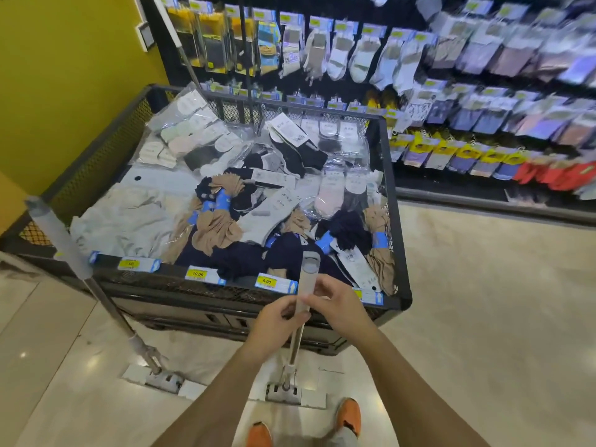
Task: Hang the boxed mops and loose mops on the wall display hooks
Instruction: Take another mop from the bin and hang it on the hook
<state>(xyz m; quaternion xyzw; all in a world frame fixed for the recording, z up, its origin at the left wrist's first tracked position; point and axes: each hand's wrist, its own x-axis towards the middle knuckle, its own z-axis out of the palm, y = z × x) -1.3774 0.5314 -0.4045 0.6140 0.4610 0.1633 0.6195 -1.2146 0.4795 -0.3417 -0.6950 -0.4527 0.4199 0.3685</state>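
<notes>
Between left hand (277, 321) and right hand (338, 304), loose mop (309, 275) pinched at grip, head on floor (483, 317) below. Pick-up step, probably. Next: lift clear, find free hook.

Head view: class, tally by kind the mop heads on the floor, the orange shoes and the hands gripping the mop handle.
Mop heads on the floor: 2
Orange shoes: 2
Hands gripping the mop handle: 2, left hand and right hand
Total: 6

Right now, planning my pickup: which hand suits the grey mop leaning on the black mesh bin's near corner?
Probably left hand: that grey mop stands on its side; right hand would cross.
</notes>
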